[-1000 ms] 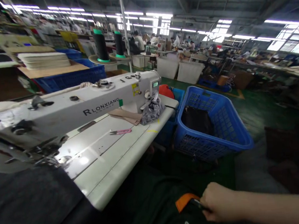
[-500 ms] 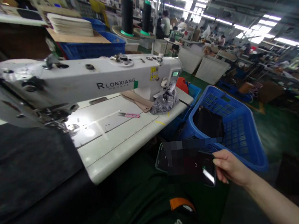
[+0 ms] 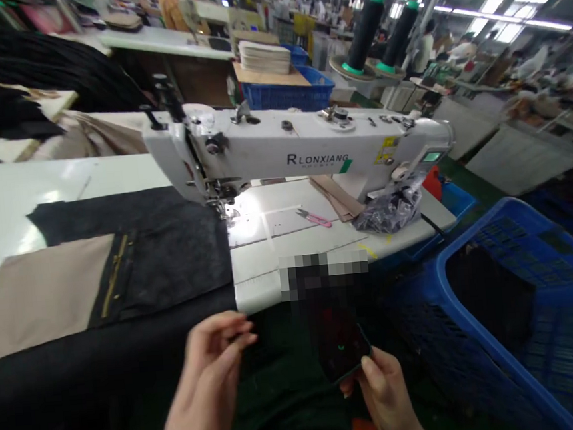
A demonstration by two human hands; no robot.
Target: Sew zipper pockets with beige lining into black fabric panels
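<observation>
My right hand (image 3: 382, 394) grips a dark phone (image 3: 340, 344) by its lower end, above my lap; the phone's upper part is blurred out. Beside it, my left hand (image 3: 212, 362) hovers with loosely curled fingers apart and nothing in it, just below the table's front edge. Black fabric (image 3: 164, 252) with a tan panel (image 3: 33, 297) and a brass zipper (image 3: 114, 277) lies on the white table (image 3: 256, 278) under the sewing machine (image 3: 311, 152).
Pink thread snips (image 3: 314, 218), a tan strip (image 3: 338, 200) and a crumpled plastic bag (image 3: 389, 212) lie on the table at the right. A large blue basket (image 3: 569, 351) with dark cloth stands on my right. Thread cones (image 3: 363, 31) and other work tables fill the background.
The view has swung left toward the needle. My right hand has brought the phone in front of me, and my left hand has come into view beside it.
</observation>
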